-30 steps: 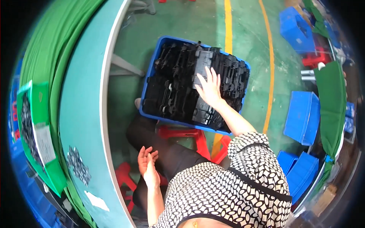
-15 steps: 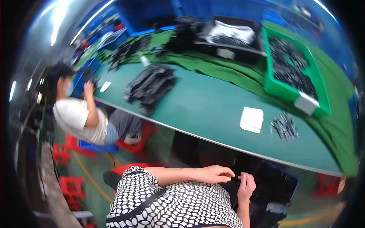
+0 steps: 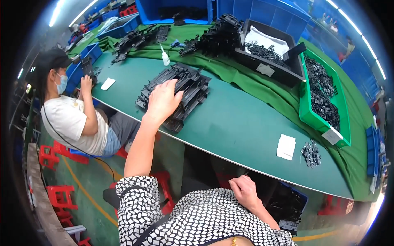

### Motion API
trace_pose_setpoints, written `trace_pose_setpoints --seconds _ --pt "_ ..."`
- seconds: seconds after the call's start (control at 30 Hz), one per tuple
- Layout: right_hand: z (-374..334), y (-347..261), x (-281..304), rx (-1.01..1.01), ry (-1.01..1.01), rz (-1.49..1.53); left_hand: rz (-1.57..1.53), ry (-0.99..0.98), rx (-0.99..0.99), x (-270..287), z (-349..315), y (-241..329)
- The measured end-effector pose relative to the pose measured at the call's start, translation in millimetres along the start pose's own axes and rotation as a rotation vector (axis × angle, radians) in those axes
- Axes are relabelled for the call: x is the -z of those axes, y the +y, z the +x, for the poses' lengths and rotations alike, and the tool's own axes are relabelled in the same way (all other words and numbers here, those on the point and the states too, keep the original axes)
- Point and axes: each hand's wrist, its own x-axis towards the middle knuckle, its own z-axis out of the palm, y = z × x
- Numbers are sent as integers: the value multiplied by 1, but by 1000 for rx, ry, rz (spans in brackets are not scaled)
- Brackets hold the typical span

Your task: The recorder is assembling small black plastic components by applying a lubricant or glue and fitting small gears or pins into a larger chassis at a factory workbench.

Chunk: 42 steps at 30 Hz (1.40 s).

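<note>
My left hand (image 3: 164, 100) reaches out over a stack of black moulded plastic parts (image 3: 193, 92) at the left of the green table. Its fingers are stretched out with the thumb apart, lying over the near left side of the stack; whether they press on it I cannot tell. My right hand (image 3: 245, 190) is held close to my body, below the table's front edge. Its fingers are curled in, and nothing shows in them. To its right, a dark bin of black parts (image 3: 287, 203) stands below the table.
A small pile of black pieces (image 3: 311, 155) lies beside white paper (image 3: 286, 146) at the right. Behind are a green crate (image 3: 304, 102), a black bin (image 3: 271, 71) and a white bottle (image 3: 165, 58). A masked co-worker (image 3: 76, 110) sits at the left, holding a black part.
My left hand has moved from in front of my body forward and left onto the stack. My right hand has drawn back and curled its fingers. The view has shifted.
</note>
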Motion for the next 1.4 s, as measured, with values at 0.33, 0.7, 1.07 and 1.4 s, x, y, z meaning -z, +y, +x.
trace_pose_setpoints --seconds 0.33,0.7,1.07,1.4 --pt "8 -19 16 -204 87 134 54 400 -698 31 -18 23" --pt "14 -26 65 -652 179 1165 -121 326 -981 21 -112 89" --pt "-27 -53 24 -474 80 991 -2207 -421 251 -16 -199 164" --pt "-48 44 179 -496 526 -343 -2322 -495 459 -39 -208 160"
